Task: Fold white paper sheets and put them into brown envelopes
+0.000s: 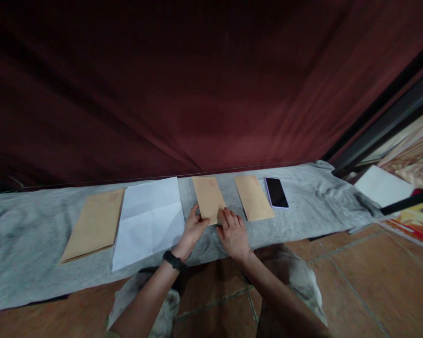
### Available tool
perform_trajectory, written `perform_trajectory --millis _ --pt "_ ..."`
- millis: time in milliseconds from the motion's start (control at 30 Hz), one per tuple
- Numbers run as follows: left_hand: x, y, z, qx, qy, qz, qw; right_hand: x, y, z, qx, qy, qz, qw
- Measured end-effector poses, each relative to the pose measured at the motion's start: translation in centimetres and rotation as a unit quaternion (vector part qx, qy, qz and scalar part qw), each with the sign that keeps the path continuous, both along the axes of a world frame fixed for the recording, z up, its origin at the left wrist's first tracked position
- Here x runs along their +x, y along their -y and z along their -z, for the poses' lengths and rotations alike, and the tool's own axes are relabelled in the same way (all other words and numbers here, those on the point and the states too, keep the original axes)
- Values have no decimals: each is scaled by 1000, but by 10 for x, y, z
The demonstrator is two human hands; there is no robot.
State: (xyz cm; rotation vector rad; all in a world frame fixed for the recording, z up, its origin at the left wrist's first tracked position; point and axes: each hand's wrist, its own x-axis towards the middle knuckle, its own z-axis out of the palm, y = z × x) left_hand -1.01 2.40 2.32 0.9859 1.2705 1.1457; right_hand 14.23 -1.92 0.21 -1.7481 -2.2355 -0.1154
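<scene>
A brown paper envelope (208, 195) with small reddish print near its far end lies on the grey cloth in front of me. My left hand (193, 231) grips its near left edge, thumb on top. Across the near right corner rests my right hand (233, 233), its fingers laid out flat on the paper. To the right lies a second brown envelope (254, 198), apart from both hands. White paper sheets (150, 218) with fold creases lie to the left, beside a stack of brown envelopes (93, 224) at the far left.
A phone (277, 193) with a purple case lies right of the envelopes. The grey cloth (312, 206) covers a long narrow bench. A dark red curtain (204, 94) hangs behind it. At right stand a dark metal frame (384, 117) and a white box-like object (384, 186).
</scene>
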Motion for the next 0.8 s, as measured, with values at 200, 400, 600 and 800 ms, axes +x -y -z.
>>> perform_trajectory --millis 200,400,600,800 --pt "8 10 -17 -7 71 63 995 1 -9 -14 -32 -80 -6 996" --pt "-4 8 -15 -40 102 43 993 6 -23 -15 -86 -552 27 829" --pt "2 17 -5 -42 82 85 992 -13 -13 4 -230 -754 69 611" --pt "-3 10 -3 -65 55 73 994 4 -11 4 -329 -720 51 609"
